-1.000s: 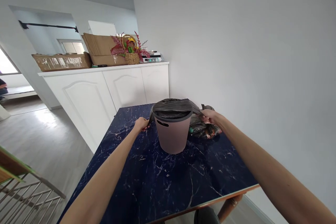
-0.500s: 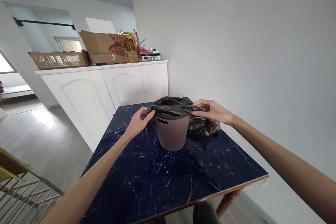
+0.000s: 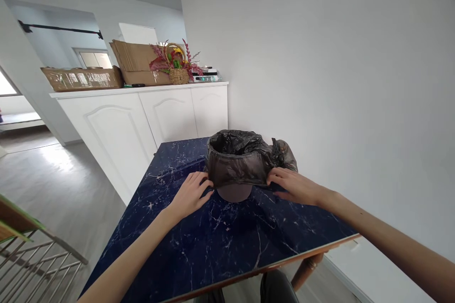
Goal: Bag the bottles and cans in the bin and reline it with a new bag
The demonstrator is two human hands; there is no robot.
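A black plastic trash bag [image 3: 237, 169] lines a brownish-grey trash can [image 3: 234, 193], its edge folded down over the outside. Only the can's lower part shows uncovered. At the left end of the folded edge, my left hand [image 3: 194, 191] has its fingers curled on the bag, thumb a little below. My right hand [image 3: 293, 185] grips the same edge at its right end. The plastic is stretched flat across the front between both hands. Behind my right hand lies a tied, filled black bag [image 3: 287, 154].
The can stands on a dark blue marble-patterned table [image 3: 213, 246] against a white wall. A white cabinet [image 3: 170, 112] behind carries cardboard boxes [image 3: 85, 79] and a flower basket [image 3: 178, 75]. A metal rack [image 3: 42, 265] is at lower left.
Both hands have moved down from the can's rim, drawing the bag's edge over the outside. The bag now covers the can's handle slot and most of its front.
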